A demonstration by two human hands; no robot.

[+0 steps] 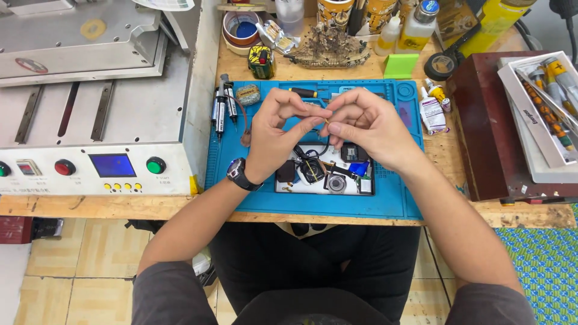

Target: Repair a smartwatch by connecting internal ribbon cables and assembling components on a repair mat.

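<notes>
My left hand [278,133] and my right hand [364,125] meet above a blue work mat [391,192], fingertips pinched together on a tiny brass-coloured part [327,121] between them. A black watch [239,174] is on my left wrist. Below the hands, a white tray area [325,171] on the mat holds small electronic parts: a black round piece, a lens-like ring, black wires and a blue bit. A black-handled screwdriver [304,92] lies at the mat's top, partly hidden by my fingers.
A grey machine [96,108] with red and green buttons and a blue screen fills the left. Pens [221,109] lie on the mat's left edge. Bottles, tape rolls and a ship model [328,51] crowd the back. A dark red box [487,132] with a tool tray stands right.
</notes>
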